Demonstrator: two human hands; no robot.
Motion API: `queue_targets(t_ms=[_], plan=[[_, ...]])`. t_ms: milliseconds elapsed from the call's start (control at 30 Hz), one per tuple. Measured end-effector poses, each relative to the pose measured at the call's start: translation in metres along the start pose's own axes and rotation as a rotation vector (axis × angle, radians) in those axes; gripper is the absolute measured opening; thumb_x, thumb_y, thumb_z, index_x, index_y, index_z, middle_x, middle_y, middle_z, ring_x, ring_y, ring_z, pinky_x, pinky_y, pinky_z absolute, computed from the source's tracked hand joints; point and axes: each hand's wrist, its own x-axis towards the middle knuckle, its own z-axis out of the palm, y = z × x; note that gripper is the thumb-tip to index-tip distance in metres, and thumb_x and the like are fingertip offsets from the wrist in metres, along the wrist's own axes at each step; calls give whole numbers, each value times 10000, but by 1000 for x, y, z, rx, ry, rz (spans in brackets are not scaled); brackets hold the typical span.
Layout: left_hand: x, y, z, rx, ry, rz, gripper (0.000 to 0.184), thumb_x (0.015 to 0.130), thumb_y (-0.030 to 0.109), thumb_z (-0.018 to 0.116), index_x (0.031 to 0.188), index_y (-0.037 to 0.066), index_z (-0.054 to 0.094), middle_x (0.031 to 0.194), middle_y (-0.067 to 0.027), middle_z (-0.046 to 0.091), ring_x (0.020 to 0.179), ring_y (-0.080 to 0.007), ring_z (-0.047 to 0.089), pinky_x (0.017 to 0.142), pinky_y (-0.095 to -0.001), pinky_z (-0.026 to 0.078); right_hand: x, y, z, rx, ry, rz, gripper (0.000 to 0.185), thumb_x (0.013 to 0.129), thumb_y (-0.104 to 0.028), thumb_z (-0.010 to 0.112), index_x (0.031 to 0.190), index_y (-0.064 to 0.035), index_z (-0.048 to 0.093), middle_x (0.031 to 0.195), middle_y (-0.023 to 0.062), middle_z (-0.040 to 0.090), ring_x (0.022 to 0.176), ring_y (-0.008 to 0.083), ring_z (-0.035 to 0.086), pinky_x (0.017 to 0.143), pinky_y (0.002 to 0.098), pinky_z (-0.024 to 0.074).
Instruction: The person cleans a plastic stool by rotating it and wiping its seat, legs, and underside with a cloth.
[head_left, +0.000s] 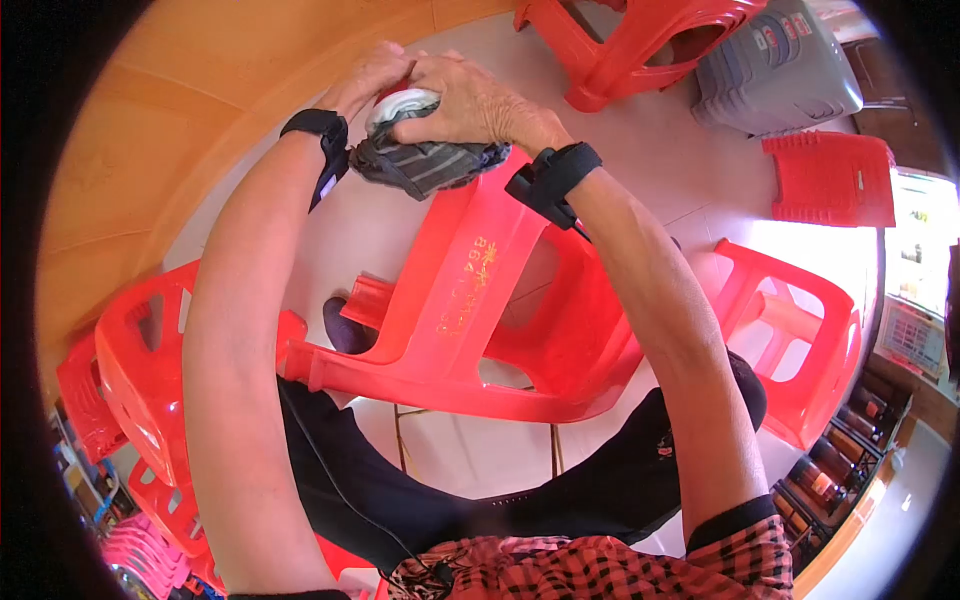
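Note:
Both hands are at the upper middle of the head view, close together. My right hand (462, 100) is wrapped round a dark grey shoe (432, 165) with a pale lining, its thumb at the opening. My left hand (375, 75) is beside it, at the shoe's far left side, its fingers partly hidden behind the shoe and my right hand; what it grips cannot be made out. Below the hands a red plastic stool (460, 290) with yellow writing lies on its side between my legs. A dark strap is on each wrist.
Red stools stand at the left (145, 390), right (790, 330) and top (640, 45). Stacked grey stools (775, 70) and red stools (830, 178) are at the upper right. Bottles (825, 475) fill a rack at the lower right. An orange wooden surface (160, 120) curves along the upper left.

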Motion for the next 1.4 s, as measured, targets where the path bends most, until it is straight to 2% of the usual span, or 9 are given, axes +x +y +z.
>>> queue_targets(t_ms=[67,200,267,300,467,733,933,1100,1400], plan=[[-5,-4,11,-398,-24,-88,346,839,348,578,819,6,630,621,-54,574,577,-195,548,544,-353,449,-6,4,2,206,81,26,422,643,-385,662,905,-55,693,945,146,643,910,332,569,892,377,433],[-13,4,14,-560,71,86,465,848,458,537,830,1,627,609,-67,549,555,-198,556,516,-335,463,-17,3,5,218,126,-5,415,640,-386,679,916,-76,694,963,121,637,976,321,544,895,403,427],[-13,-2,-12,-170,-147,-102,563,847,561,467,838,27,648,644,-90,558,572,-187,573,497,-316,467,-31,4,17,0,356,-86,422,634,-390,699,927,-87,689,986,99,623,1031,313,517,898,432,419],[-32,21,-27,-111,-204,-302,661,828,670,441,1099,81,565,734,-60,566,619,-160,550,529,-314,445,-40,-3,12,-15,309,-83,429,630,-391,717,921,-79,678,1013,84,609,1045,317,511,875,452,426],[-105,4,-82,8,-290,-264,793,754,747,462,1218,106,511,651,-44,566,556,-134,540,454,-251,414,-93,-65,19,419,-44,76,356,644,-289,709,903,-49,664,1023,81,611,989,280,552,873,381,452],[-272,8,-82,-39,-618,-601,577,858,589,471,1143,91,534,784,-54,619,655,-135,582,541,-317,504,-135,-130,29,250,-121,-110,404,607,-270,709,952,-70,646,893,90,609,910,267,569,886,376,418],[-337,-44,-33,-341,-445,-646,474,869,456,559,1131,61,536,837,-27,608,783,-117,551,624,-302,475,-151,-170,61,306,-139,-183,368,618,-261,703,928,-73,637,895,64,613,946,250,558,916,393,396],[-328,-4,-48,89,-459,-462,162,841,196,567,896,47,602,803,-6,595,725,-101,515,604,-277,429,-158,-177,61,261,-103,-142,350,594,-251,714,882,-62,651,980,60,602,970,248,538,923,392,394],[-256,84,-72,-626,-321,-211,120,884,131,540,951,49,597,866,1,610,757,-88,561,701,-256,480,-113,-202,-9,87,105,-344,385,572,-286,732,893,-82,669,1155,53,520,1115,253,469,858,444,383]])
